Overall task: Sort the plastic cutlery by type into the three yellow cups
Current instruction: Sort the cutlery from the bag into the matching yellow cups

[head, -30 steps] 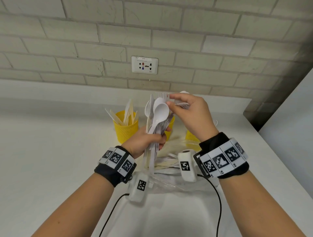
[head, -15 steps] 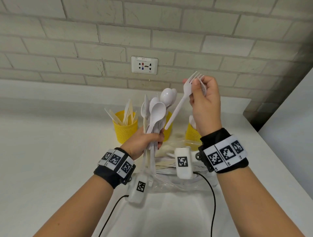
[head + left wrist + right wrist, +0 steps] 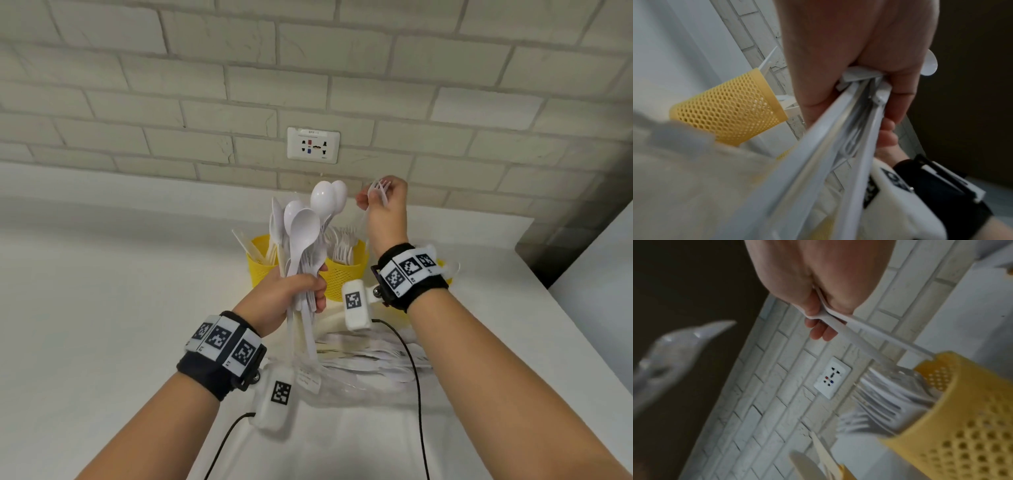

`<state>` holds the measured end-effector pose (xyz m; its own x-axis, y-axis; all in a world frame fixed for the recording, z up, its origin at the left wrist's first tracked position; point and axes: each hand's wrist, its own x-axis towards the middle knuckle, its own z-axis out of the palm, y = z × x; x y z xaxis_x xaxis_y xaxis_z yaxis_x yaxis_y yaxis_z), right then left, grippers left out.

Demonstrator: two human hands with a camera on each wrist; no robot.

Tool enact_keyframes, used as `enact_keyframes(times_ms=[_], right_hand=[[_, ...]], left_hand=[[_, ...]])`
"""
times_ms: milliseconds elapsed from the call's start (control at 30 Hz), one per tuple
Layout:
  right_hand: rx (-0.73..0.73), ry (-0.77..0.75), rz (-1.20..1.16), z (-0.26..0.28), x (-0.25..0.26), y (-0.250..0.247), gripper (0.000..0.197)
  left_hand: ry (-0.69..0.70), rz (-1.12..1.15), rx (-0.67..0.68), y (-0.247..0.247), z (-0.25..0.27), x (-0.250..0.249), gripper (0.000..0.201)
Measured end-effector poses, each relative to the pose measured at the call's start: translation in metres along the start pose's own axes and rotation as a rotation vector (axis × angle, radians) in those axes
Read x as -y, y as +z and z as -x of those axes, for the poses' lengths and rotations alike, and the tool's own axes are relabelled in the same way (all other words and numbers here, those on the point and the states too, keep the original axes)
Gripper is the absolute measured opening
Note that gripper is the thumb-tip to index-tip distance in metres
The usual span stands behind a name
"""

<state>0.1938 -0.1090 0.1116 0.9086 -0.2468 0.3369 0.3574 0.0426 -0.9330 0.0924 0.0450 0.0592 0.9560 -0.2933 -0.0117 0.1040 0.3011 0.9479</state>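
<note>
My right hand pinched a fork above the middle yellow cup of forks; my left hand clenched a spoon bundle. Next, I judged, lower the handle inside.

I'm pinching one white fork above the middle yellow cup, already full of forks; my bundle of white spoons stands upright just left of it.

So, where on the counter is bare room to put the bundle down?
Bare counter lies left of the left cup, to the wall. Crowded: the cups row, and the bag with loose cutlery before it, between the arms.
</note>
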Motion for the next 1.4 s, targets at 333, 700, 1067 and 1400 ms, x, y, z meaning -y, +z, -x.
enact_keyframes(times_ms=[333, 700, 1067, 1400], right_hand=[[0.182, 0.176, 0.293, 0.019, -0.020, -0.004, 0.027], [0.261, 0.108, -0.172, 0.029, 0.036, -0.017, 0.017], [-0.132, -0.215, 0.342, -0.004, 0.024, -0.126, 0.016], [0.112, -0.023, 0.932, 0.018, -0.016, -0.127, 0.034]], left_hand=[[0.024, 0.009, 0.015, -0.004, -0.005, -0.001, 0.028], [0.009, 0.010, -0.008, 0.008, -0.015, 0.005, 0.025], [0.030, -0.049, -0.002, 0.012, -0.018, 0.006, 0.007], [0.071, -0.061, -0.103, 0.019, -0.024, 0.006, 0.013]])
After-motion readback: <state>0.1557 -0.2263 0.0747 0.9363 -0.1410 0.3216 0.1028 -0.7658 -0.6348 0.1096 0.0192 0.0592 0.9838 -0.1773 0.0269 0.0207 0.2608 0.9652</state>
